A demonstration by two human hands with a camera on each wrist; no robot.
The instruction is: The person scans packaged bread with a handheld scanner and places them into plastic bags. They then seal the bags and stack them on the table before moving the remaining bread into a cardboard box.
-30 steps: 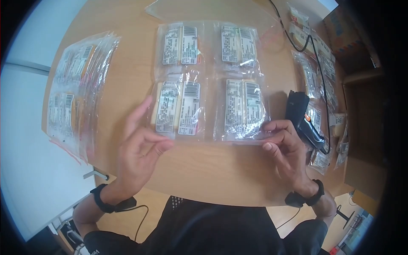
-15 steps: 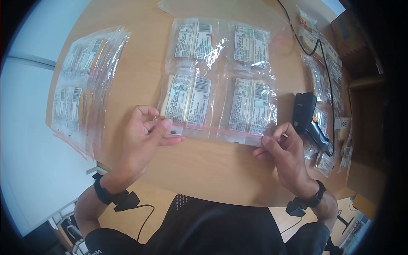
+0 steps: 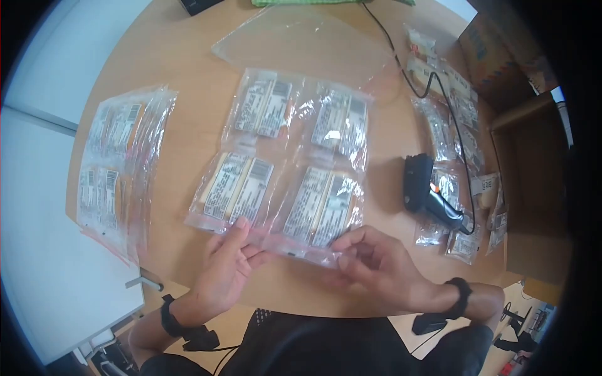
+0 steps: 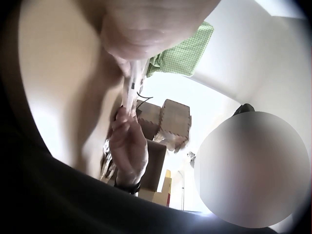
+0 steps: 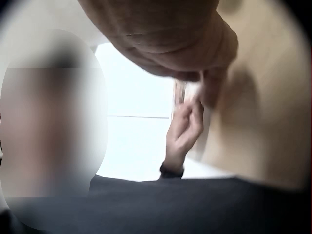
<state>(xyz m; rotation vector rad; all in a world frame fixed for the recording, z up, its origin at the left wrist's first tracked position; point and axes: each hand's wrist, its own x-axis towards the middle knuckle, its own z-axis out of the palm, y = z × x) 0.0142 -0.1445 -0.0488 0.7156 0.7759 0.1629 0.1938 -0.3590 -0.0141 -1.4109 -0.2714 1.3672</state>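
Note:
A clear zip bag [image 3: 295, 246] holds several flat packets with white barcode labels [image 3: 320, 203], laid out in two rows. Along its near edge runs a pinkish zip strip. My left hand [image 3: 229, 269] pinches this edge left of the middle, thumb on top and fingers beneath. At the near right corner my right hand [image 3: 385, 266] grips the same edge between thumb and curled fingers. The left wrist view shows the bag's edge [image 4: 130, 92] stretched between both hands. In the right wrist view my right hand [image 5: 170, 39] hides most of the bag.
A black handheld scanner [image 3: 419, 188] with a cable lies to the right, among several small packets [image 3: 433, 128]. Similar filled bags [image 3: 116, 188] are stacked at the left. Another clear bag [image 3: 301, 44] lies at the back. An open cardboard box [image 3: 533, 188] stands at the right.
Both hands have drawn the bag toward the body and turned it, its right side coming nearer. The right hand has moved left, closer to the left hand. The head view has shifted.

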